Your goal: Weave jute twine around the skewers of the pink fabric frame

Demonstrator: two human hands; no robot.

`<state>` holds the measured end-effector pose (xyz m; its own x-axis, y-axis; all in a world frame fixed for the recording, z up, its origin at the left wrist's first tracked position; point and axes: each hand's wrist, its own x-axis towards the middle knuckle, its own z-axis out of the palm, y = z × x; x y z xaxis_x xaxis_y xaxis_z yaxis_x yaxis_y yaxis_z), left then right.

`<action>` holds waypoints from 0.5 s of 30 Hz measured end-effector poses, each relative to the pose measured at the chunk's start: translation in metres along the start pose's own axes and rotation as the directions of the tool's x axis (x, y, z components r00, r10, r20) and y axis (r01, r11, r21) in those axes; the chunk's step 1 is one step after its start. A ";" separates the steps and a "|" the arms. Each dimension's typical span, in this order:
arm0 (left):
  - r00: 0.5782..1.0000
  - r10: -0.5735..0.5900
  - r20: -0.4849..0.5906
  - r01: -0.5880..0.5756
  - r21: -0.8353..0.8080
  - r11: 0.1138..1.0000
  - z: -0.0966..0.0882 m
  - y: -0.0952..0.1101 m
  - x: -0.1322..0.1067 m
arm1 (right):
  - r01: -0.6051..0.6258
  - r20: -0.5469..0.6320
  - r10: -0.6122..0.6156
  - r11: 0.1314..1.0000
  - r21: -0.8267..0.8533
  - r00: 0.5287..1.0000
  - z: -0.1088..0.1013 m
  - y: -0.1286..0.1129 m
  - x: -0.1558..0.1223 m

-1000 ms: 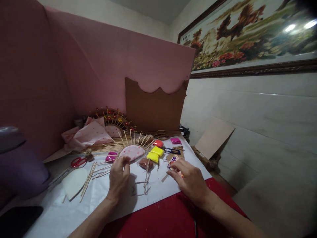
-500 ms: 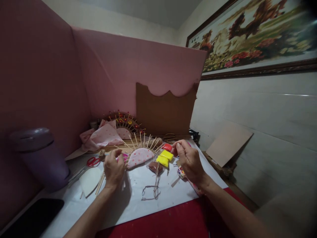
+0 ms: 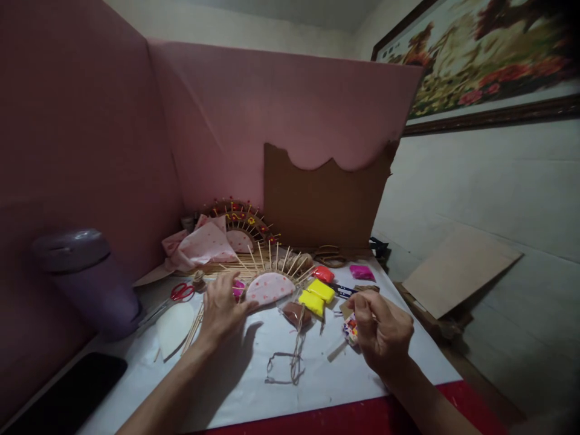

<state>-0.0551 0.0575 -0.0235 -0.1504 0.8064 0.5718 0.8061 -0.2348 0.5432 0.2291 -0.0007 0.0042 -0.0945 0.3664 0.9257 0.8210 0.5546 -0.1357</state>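
Note:
My left hand [image 3: 223,309] is open, fingers spread, with its thumb at the left lower edge of a half-round piece covered in dotted pink fabric [image 3: 270,288]. Thin sticks [image 3: 284,260] fan out from that piece's curved edge. On the right, my right hand [image 3: 384,326] is closed with thumb and fingers pressed together; whatever it may hold is hidden. A colourful patterned item [image 3: 350,329] lies just beside it, partly covered. Between the hands are yellow clay packets [image 3: 312,300], a brown packet [image 3: 295,314] and a red one [image 3: 323,273].
Red-handled scissors [image 3: 182,292], a white cut-out [image 3: 174,328] and a purple tumbler [image 3: 93,284] stand or lie left. A black phone-like slab [image 3: 77,393] is front left. Behind are a decorated fan-shaped piece [image 3: 244,219], crumpled dotted cloth [image 3: 203,244] and brown cardboard [image 3: 328,202]. Twine [image 3: 296,362] lies in front.
My left hand has uncurled its fingers and come to the half-round fabric piece. My right hand has moved lower, away from the clay packets, still closed. The view has shifted slightly.

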 end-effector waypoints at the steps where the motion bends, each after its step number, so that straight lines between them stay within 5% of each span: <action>1: 0.997 -0.040 -0.070 0.035 -0.066 0.997 -0.003 -0.003 0.005 | 0.005 0.005 -0.005 1.000 0.007 1.000 0.000 0.000 0.000; 4: 0.958 -0.174 -0.230 0.133 -0.182 0.974 -0.012 -0.014 0.016 | 0.002 0.009 -0.003 1.000 0.025 1.000 0.000 0.002 -0.001; 7: 0.947 -0.195 -0.256 0.156 -0.165 0.974 -0.013 -0.021 0.018 | -0.006 0.002 0.006 1.000 0.026 1.000 0.000 0.004 -0.002; 15: 0.996 0.082 -0.017 -0.083 -0.025 0.996 -0.001 -0.003 0.001 | -0.007 -0.013 0.007 1.000 0.019 1.000 0.001 0.005 -0.001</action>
<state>-0.0580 0.0580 -0.0238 -0.0931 0.7753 0.6247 0.8013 -0.3140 0.5092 0.2328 0.0023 0.0022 -0.0817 0.3604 0.9292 0.8107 0.5664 -0.1484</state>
